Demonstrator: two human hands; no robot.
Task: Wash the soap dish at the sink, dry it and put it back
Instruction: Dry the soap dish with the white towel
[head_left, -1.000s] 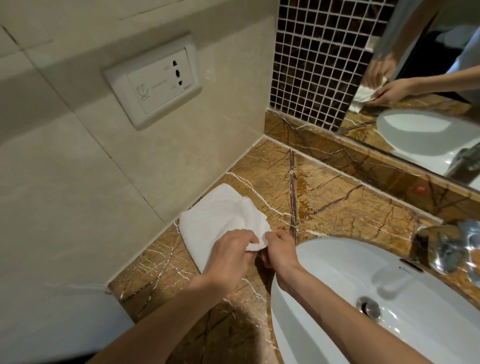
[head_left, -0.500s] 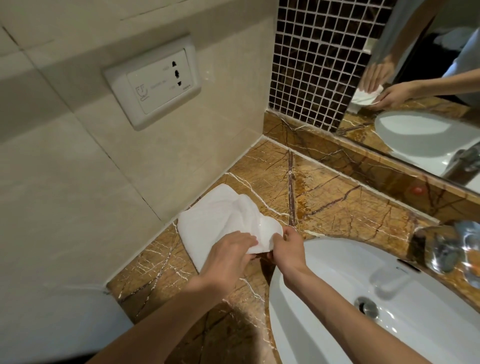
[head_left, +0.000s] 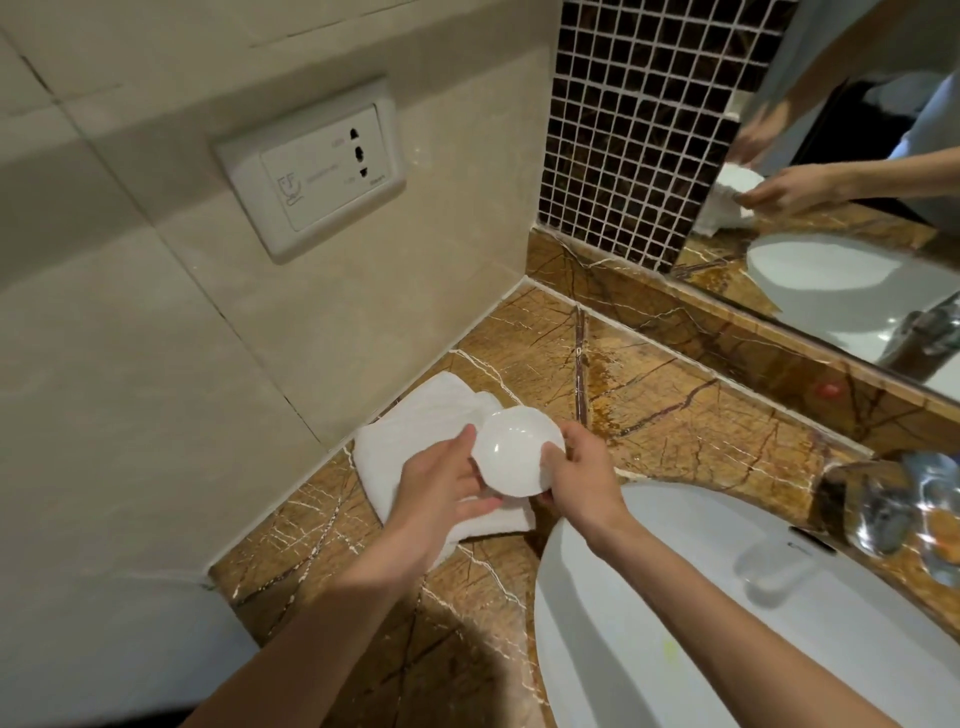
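Grip: both hands held the soap dish (head_left: 514, 449) by its rim, the left hand (head_left: 441, 493) on the left edge with the thumb curled under the near side, the right hand (head_left: 582, 483) on the right edge, fingers wrapped to the underside.
Dish position: lifted just above the white towel (head_left: 410, 441), which lay crumpled on the marble table (head_left: 675, 415) against the left wall; the sink (head_left: 649, 649) sat just to the right and nearer.
Dish tilt: hollow side faced up and toward the camera, slightly tipped.
Weight: judged light, small enough for 1 hand.
Stiffness: rigid, glossy white, likely ceramic or hard plastic; I could not tell which.
Slip risk: the glaze shone, so any leftover water would make it slick; a 2-point rim hold looked sensible.
Fragility: if ceramic, a drop onto the stone table or the sink rim could chip it.
Best hold: opposite edges of the rim, thumb above and fingers below, kept low over the towel.
Task stage: drying looked nearly done; setting it back seemed next.
Elsewhere: the faucet (head_left: 883, 504) stood far right.
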